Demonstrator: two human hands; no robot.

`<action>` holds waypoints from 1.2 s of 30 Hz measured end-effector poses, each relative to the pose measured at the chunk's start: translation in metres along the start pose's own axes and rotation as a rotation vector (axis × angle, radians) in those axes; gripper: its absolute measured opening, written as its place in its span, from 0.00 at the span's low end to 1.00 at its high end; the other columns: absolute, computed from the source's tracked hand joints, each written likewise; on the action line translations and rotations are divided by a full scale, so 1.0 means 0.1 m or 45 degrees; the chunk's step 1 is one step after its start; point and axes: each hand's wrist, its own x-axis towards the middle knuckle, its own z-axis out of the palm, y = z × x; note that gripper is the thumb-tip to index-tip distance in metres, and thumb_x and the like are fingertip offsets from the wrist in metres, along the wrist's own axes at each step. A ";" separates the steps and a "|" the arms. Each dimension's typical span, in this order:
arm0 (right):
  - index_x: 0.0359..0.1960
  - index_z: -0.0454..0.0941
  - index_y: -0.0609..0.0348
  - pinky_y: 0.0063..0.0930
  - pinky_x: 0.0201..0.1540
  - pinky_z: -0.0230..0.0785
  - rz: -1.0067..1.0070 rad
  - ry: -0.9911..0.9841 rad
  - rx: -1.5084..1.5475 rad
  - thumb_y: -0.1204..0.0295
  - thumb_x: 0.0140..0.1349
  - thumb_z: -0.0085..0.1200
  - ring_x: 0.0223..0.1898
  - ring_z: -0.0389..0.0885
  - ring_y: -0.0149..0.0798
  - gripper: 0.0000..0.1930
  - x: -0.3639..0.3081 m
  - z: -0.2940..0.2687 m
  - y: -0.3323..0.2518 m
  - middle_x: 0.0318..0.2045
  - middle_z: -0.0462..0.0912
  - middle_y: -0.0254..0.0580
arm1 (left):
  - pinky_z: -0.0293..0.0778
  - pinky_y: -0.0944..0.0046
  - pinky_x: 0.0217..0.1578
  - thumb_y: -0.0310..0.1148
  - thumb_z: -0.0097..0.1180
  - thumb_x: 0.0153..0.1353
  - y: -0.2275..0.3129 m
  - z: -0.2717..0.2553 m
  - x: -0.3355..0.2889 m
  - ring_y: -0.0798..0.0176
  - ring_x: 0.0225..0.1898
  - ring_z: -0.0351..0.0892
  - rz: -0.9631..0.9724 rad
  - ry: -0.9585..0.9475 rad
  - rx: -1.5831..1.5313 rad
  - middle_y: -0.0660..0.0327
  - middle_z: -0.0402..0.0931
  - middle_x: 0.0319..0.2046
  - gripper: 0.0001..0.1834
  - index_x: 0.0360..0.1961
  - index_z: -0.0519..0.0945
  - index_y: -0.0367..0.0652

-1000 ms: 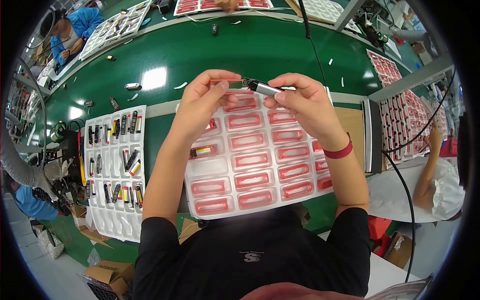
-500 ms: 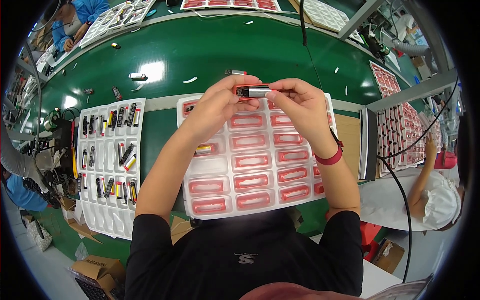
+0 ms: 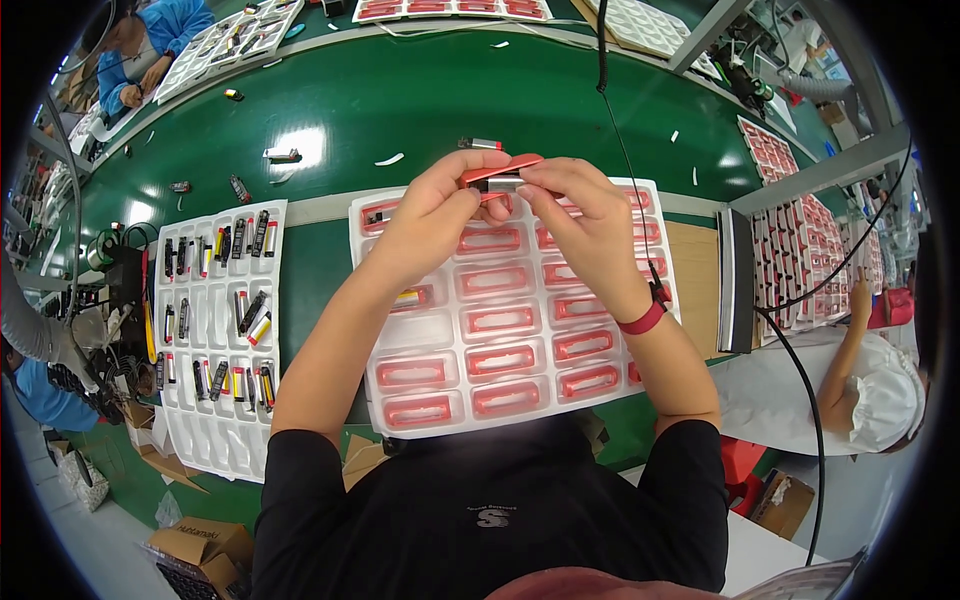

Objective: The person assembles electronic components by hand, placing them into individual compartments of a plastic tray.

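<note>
Above the far part of a white moulded tray, my two hands meet. A red plastic shell is gripped in my left hand, its fingers closed round one end. The fingers of my right hand pinch a silver battery cell with a dark end, lying in or against that shell. My fingers partly hide how the two fit together. Red shells fill most of the tray's pockets. One left-hand pocket has a yellow-and-silver cell in its shell. Just beyond my hands lies a loose cell.
To the left stands another white tray of black, yellow and silver cells. Loose cells and paper strips are scattered over the green table. A cable hangs near my right hand. Other people sit far left and right.
The red shell has tipped, its far edge now angled upward. My right hand has shifted slightly left and its fingertips sit further along the cell.
</note>
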 end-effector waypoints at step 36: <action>0.51 0.81 0.65 0.31 0.49 0.77 -0.263 0.018 0.126 0.86 0.62 0.60 0.47 0.83 0.40 0.15 0.01 -0.06 0.19 0.47 0.80 0.46 | 0.80 0.61 0.49 0.19 0.53 0.66 0.02 0.04 0.02 0.55 0.49 0.83 0.406 0.124 0.617 0.52 0.80 0.49 0.18 0.57 0.80 0.35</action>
